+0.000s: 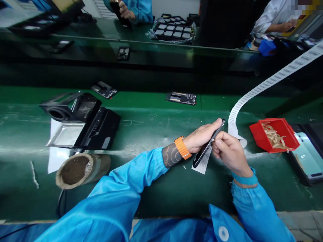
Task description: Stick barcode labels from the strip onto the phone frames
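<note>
My left hand (pixel 200 136) is wrapped round a thin dark phone body (pixel 204 151), holding it tilted on its edge above the bench. At the near side of that phone, my right hand (pixel 232 151) has its thumb and fingers pinched together by the edge. Whatever sits in the pinch is too small to make out. A white printed slip (pixel 203 165) lies beneath the phone. Just beyond my right hand, a long strip of printed labels (pixel 259 88) comes down to the bench and curls at its end.
A red bin (pixel 261 137) with peeled strips and a light-green phone (pixel 306 156) are at right. On the left are a black device (pixel 101 129) and a cardboard tube (pixel 99 166). Phone assemblies (pixel 181 97) lie along the back. Co-workers' hands (pixel 126 10) show across the bench.
</note>
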Available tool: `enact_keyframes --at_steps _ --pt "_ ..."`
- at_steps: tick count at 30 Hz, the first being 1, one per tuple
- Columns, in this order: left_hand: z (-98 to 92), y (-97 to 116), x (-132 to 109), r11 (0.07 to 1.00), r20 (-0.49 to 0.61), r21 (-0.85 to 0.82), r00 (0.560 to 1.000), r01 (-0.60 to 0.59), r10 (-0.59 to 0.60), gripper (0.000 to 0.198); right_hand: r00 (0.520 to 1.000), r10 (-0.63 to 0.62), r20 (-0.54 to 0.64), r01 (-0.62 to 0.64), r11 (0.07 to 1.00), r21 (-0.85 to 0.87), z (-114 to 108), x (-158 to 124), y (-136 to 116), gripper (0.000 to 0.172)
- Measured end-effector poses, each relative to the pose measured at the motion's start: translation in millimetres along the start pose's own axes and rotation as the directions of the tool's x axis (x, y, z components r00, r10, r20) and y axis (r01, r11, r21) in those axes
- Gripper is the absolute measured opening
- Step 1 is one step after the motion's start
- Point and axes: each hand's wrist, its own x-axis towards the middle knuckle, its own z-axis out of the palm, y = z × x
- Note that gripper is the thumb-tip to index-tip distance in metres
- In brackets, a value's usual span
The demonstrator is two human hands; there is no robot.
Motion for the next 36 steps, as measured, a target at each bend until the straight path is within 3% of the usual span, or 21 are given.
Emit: enact_keyframes --at_steps 15,18,22,26,28,31,33,36 --pt "2.8 -5.4 -0.3 0.997 -0.046 0.030 0.996 -0.076 0.077 0.047 0.999 -0.004 -0.032 0.004 1.000 0.019 3.3 0.1 3.2 0.034" --pt "3.6 -8.7 1.4 0.991 -0.131 0.054 0.983 -0.125 0.131 0.048 0.996 -0.036 -0.080 0.031 0.998 -0.060 6.3 -0.2 2.6 0.035" --pt "2.8 -14.9 3.4 0.962 -0.266 0.142 0.927 -0.234 0.265 0.045 0.991 -0.082 -0.105 0.058 0.975 -0.216 5.8 1.1 1.8 0.032" --pt "2.0 -13.0 0.6 0.944 -0.268 0.181 0.910 -0.275 0.316 0.043 0.990 -0.102 -0.095 0.061 0.929 -0.364 5.9 2.7 0.8 0.025" --pt "2.1 -9.1 -0.3 0.948 -0.262 0.101 0.911 -0.301 0.317 0.042 0.956 -0.193 -0.222 0.076 0.891 -0.447 10.2 0.9 -0.9 0.018" --pt "2.1 -4.8 1.2 0.915 -0.276 -0.097 0.894 -0.392 0.353 0.048 0.814 -0.426 -0.396 0.143 0.806 -0.574 21.8 -5.3 -5.0 0.026" --pt "1.7 -5.6 3.3 0.863 -0.300 -0.170 0.859 -0.476 0.415 0.053 0.773 -0.533 -0.343 0.208 0.724 -0.658 30.9 -9.1 -7.8 0.015" --pt "0.3 -13.3 5.8 0.798 -0.314 -0.144 0.792 -0.585 0.523 0.057 0.770 -0.596 -0.228 0.271 0.629 -0.728 41.5 -10.2 -10.6 0.004"
